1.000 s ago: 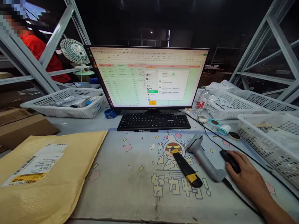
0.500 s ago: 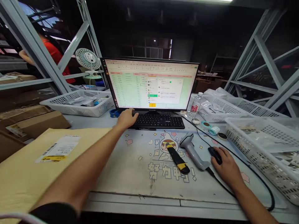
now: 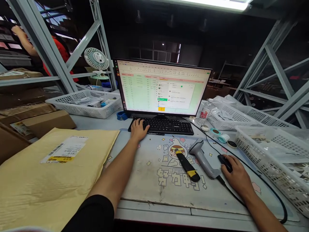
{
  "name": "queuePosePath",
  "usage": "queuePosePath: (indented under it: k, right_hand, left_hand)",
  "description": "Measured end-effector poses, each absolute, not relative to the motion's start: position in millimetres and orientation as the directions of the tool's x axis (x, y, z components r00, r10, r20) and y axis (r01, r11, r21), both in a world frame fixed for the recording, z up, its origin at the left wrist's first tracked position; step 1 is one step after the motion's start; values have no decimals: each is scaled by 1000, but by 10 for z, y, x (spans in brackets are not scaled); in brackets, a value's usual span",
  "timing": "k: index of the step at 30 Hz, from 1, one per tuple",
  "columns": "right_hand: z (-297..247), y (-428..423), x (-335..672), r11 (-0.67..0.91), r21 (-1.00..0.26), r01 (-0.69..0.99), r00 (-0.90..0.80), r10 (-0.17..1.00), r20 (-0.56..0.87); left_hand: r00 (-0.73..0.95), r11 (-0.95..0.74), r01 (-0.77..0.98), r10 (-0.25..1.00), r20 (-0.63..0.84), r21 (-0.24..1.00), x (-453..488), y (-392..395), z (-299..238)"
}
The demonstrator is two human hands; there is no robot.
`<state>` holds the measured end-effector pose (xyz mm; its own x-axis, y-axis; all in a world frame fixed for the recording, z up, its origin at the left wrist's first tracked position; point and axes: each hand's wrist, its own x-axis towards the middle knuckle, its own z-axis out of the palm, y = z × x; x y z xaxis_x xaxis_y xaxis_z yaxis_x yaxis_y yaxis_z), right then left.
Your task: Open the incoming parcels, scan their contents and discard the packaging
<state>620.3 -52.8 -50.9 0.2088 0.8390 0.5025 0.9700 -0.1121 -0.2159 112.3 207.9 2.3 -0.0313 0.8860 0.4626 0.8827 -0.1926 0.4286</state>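
My left hand (image 3: 139, 129) rests on the left end of the black keyboard (image 3: 169, 125), its fingers spread over the keys. Behind the keyboard a lit monitor (image 3: 142, 93) shows a spreadsheet with a chat window over it. On the right of the printed desk mat (image 3: 140, 180), my right hand (image 3: 236, 175) is wrapped round a black computer mouse (image 3: 225, 163). Left of the mouse lies a grey barcode scanner (image 3: 205, 161) with its cable, and beside that a black and yellow utility knife (image 3: 187, 166).
A yellow padded envelope (image 3: 72, 180) with a label covers the desk's left side. White baskets (image 3: 101, 112) stand at the left and right. A water bottle (image 3: 205, 111), tape rolls (image 3: 224, 138) and a small fan (image 3: 97, 59) are around. A person in red (image 3: 59, 50) is behind the rack.
My left forearm has shifted right, away from over the envelope, and the left hand sits further onto the keys. My right hand stays on the mouse. The view has shifted slightly; the other person's arm is raised.
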Motion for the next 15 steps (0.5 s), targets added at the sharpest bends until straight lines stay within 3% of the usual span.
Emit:
queuePosePath:
  k: [15]
  right_hand:
    - [-430, -580, 6143, -116, -267, 957, 233, 854, 465]
  left_hand:
    - [-84, -43, 948, 921, 379, 314, 1163, 2090, -34]
